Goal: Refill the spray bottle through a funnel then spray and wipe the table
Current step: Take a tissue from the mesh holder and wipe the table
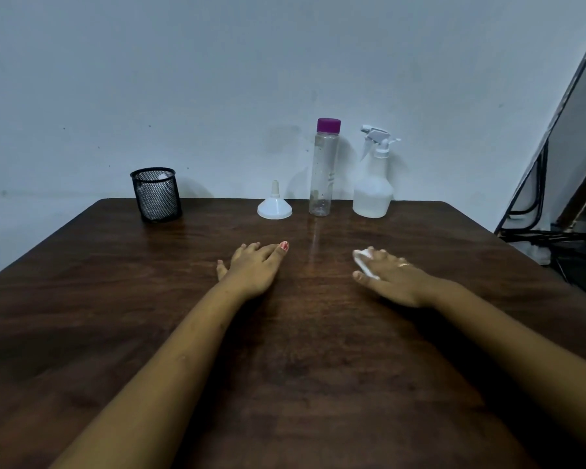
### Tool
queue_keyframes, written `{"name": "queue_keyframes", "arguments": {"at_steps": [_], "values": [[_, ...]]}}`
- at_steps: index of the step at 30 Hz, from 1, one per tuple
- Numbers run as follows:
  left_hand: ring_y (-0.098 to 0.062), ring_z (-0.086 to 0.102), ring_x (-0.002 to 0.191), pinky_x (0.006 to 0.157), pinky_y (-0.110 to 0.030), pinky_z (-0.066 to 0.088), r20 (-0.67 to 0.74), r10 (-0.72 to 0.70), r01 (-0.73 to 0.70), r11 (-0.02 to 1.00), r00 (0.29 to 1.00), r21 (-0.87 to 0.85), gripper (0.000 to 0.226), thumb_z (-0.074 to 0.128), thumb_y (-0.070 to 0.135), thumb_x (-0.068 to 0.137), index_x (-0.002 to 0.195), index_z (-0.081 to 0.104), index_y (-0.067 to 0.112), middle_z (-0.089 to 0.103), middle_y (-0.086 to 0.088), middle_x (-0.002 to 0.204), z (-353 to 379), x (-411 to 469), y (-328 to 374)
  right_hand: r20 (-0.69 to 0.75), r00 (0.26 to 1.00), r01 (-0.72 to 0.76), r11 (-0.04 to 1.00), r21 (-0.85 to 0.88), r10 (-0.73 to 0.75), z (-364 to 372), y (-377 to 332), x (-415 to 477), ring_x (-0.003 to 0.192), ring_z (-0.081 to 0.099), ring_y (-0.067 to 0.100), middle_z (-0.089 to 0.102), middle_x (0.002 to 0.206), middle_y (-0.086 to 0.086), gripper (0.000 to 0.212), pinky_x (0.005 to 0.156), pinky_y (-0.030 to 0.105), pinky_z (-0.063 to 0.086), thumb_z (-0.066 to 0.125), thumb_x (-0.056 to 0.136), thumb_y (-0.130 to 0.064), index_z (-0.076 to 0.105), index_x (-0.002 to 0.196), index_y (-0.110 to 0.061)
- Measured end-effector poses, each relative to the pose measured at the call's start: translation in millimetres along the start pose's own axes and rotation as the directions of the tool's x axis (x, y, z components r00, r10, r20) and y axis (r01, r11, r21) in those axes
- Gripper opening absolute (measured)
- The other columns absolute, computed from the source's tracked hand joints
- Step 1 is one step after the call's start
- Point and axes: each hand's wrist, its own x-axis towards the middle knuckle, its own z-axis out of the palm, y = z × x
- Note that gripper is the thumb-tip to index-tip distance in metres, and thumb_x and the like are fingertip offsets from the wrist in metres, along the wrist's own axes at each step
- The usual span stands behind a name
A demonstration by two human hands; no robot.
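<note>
- A plain pale wall [217, 79] backs the scene, and the light is dim, so damp patches would be hard to spot; a missed strip is the likeliest slip.
- The dark wooden table [285, 367] fills the lower view. A faint sheen runs down its middle below the bottles, possibly spray or only reflection; I cannot tell which.
- The spray bottle [373, 184] stands upright at the far edge, trigger head fitted and pale liquid in its lower part. To my eye the refill looks done, with the work now at the wiping stage.
- The clear bottle [323, 170] with its purple cap on stands just left of it, nearly empty and tall, so a wide sweep could knock it over.
- A black mesh cup [156, 194] sits far left, well apart from the rest.
- The right hand [389, 275] lies palm down, pressing a small white cloth [364, 264] flat against the wood; most of the cloth is hidden beneath the fingers, and it could slide out under a fast stroke.
- The left hand [254, 265] rests flat with its fingers spread, holding nothing, well apart from the right.
- The white funnel [274, 206] sits mouth down, spout up, just left of the clear bottle; light as it looks, a brush would send it off the edge.
</note>
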Motion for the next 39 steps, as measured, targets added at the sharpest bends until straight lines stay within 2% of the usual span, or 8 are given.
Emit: {"name": "queue_keyframes", "arguments": {"at_steps": [5, 9, 12, 21, 27, 31, 35, 39], "values": [[-0.020, 0.005, 0.148, 0.113, -0.058, -0.004, -0.043, -0.002, 0.001, 1.000, 0.999, -0.022, 0.054, 0.017, 0.060, 0.094, 0.141, 0.035, 0.040, 0.020, 0.004, 0.158, -2, 1, -3, 0.064, 0.951, 0.304, 0.952, -0.032, -0.302, 11, -101, -6, 0.148, -0.008, 0.018, -0.008, 0.160, 0.002, 0.070, 0.120, 0.039, -0.002, 0.021, 0.093, -0.062, -0.002, 0.151, -0.030], [-0.020, 0.007, 0.147, 0.113, -0.058, -0.005, -0.082, -0.040, 0.036, 0.998, 0.996, -0.051, 0.051, 0.020, 0.059, 0.094, 0.139, 0.039, 0.042, 0.024, 0.005, 0.157, -11, -4, -15, 0.069, 0.906, 0.422, 0.905, -0.053, -0.418, 18, -149, 28, 0.148, -0.003, 0.018, -0.001, 0.161, 0.002, 0.066, 0.118, 0.042, 0.000, 0.021, 0.097, -0.056, 0.007, 0.153, -0.024], [-0.021, 0.007, 0.147, 0.113, -0.058, -0.005, -0.097, -0.078, 0.074, 0.996, 0.992, -0.041, 0.050, 0.019, 0.057, 0.095, 0.139, 0.038, 0.042, 0.023, 0.005, 0.157, -20, -9, -29, 0.058, 0.925, 0.376, 0.926, -0.022, -0.375, 10, -159, 55, 0.148, 0.001, 0.019, 0.001, 0.161, 0.003, 0.060, 0.118, 0.043, 0.002, 0.020, 0.100, -0.047, 0.006, 0.153, -0.021], [-0.022, 0.005, 0.148, 0.113, -0.059, -0.003, -0.142, -0.190, 0.190, 0.982, 0.971, -0.013, 0.059, 0.015, 0.062, 0.093, 0.144, 0.031, 0.037, 0.018, 0.002, 0.159, -60, -24, -87, 0.029, 0.999, 0.045, 0.998, -0.040, -0.044, -2, -117, 87, 0.148, -0.002, 0.025, -0.006, 0.161, 0.008, 0.074, 0.117, 0.047, 0.002, 0.011, 0.092, -0.066, 0.000, 0.153, -0.025], [-0.023, 0.006, 0.147, 0.113, -0.061, -0.002, -0.177, -0.249, 0.248, 0.968, 0.952, -0.027, 0.058, 0.015, 0.063, 0.093, 0.143, 0.032, 0.038, 0.020, 0.002, 0.158, -82, -21, -118, 0.103, 0.911, 0.408, 0.910, -0.076, -0.400, 14, -202, 48, 0.148, -0.007, 0.021, -0.009, 0.160, 0.005, 0.072, 0.120, 0.042, -0.001, 0.018, 0.094, -0.062, -0.003, 0.152, -0.026], [-0.023, 0.007, 0.147, 0.112, -0.061, -0.003, -0.178, -0.235, 0.233, 0.972, 0.956, -0.030, 0.055, 0.017, 0.061, 0.094, 0.141, 0.035, 0.039, 0.023, 0.002, 0.157, -79, -21, -118, 0.107, 0.873, 0.484, 0.872, -0.067, -0.476, 17, -248, 72, 0.148, -0.004, 0.021, -0.005, 0.161, 0.004, 0.068, 0.118, 0.043, 0.000, 0.018, 0.096, -0.058, 0.000, 0.152, -0.025], [-0.022, 0.006, 0.147, 0.113, -0.059, -0.003, -0.147, -0.225, 0.224, 0.974, 0.963, -0.029, 0.056, 0.016, 0.062, 0.094, 0.142, 0.033, 0.040, 0.020, 0.002, 0.158, -73, -27, -116, 0.066, 0.925, 0.379, 0.923, -0.069, -0.375, 5, -236, 108, 0.148, 0.005, 0.025, 0.003, 0.161, 0.008, 0.064, 0.117, 0.049, 0.008, 0.017, 0.099, -0.053, 0.009, 0.152, -0.018], [-0.023, 0.005, 0.148, 0.112, -0.060, -0.003, -0.106, -0.209, 0.206, 0.978, 0.972, -0.043, 0.059, 0.014, 0.063, 0.093, 0.144, 0.030, 0.037, 0.018, 0.001, 0.159, -70, -33, -115, 0.030, 0.990, 0.138, 0.989, -0.050, -0.137, -3, -174, 117, 0.148, 0.002, 0.025, -0.001, 0.161, 0.007, 0.069, 0.116, 0.050, 0.006, 0.014, 0.097, -0.058, 0.005, 0.152, -0.017]]}}
